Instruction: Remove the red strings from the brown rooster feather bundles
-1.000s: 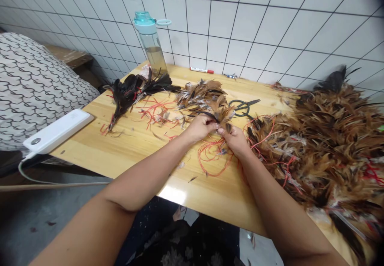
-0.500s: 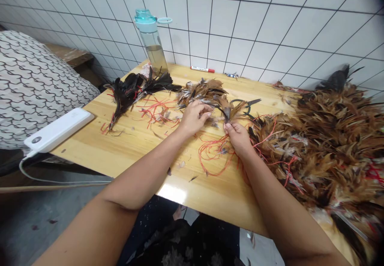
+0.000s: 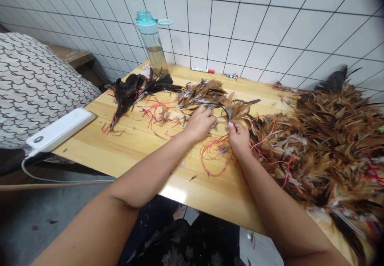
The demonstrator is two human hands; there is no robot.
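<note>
Between the thumb and fingers of my right hand [image 3: 239,137] is a small bunch of brown and dark feathers [image 3: 230,112], quills down and tips up. My left hand [image 3: 201,123] is just to its left, palm down with fingers curled in; whatever they hold, if anything, is hidden. Beyond my left hand lies a pile of brown feathers [image 3: 207,91]. Loops of orange-red string [image 3: 211,166] spread over the table below both hands. Behind the held bunch, black scissors [image 3: 254,101] show mostly by their blades.
A large heap of brown feathers [image 3: 336,138] covers the right side. Black feathers [image 3: 132,90] and red string scraps [image 3: 157,110] lie left. At the back are a water bottle [image 3: 154,46] and a red-capped marker [image 3: 202,70]. A white power bank [image 3: 60,130] sits at the left edge.
My left hand has moved right and slightly toward me, its fingers now more curled. My right hand still pinches the bunch, shifted slightly right; the feathers now cover the scissors' handles.
</note>
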